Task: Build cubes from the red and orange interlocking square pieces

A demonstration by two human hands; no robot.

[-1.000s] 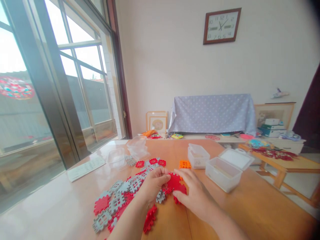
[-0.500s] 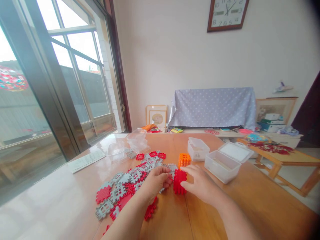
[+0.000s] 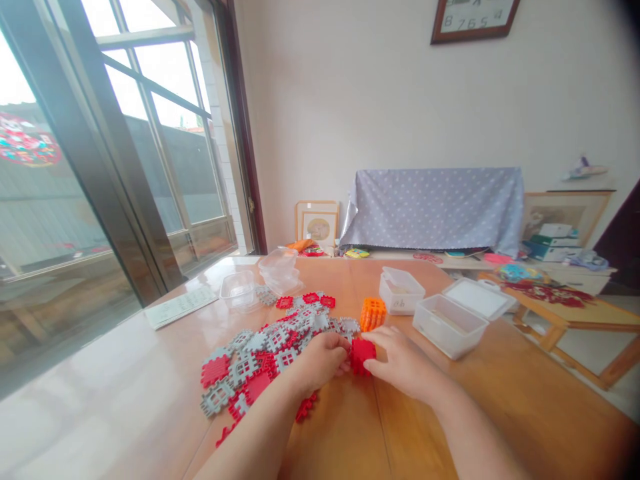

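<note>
A red stack of interlocking notched tiles [image 3: 363, 358] stands on the table between my two hands. My right hand [image 3: 399, 359] grips it from the right, thumb on the near side and fingers on the far side. On its left edge are the curled, closed fingers of my left hand [image 3: 323, 360]; whatever they pinch is hidden. Just behind the red stack is an orange stack of similar tiles [image 3: 373, 315]. A loose pile of grey and red tiles [image 3: 257, 360] spreads to the left, partly covered by my left forearm.
Two clear plastic boxes stand at the right: a smaller box [image 3: 401, 300] and a larger open box [image 3: 445, 337]. Clear containers [image 3: 239, 291] sit at the back left, near a printed sheet [image 3: 181, 308]. The wooden table [image 3: 450, 427] carries all of these.
My left hand has moved right, up against the red stack, and its fingers have curled in more. My right hand stays at the stack. The whole view has shifted slightly.
</note>
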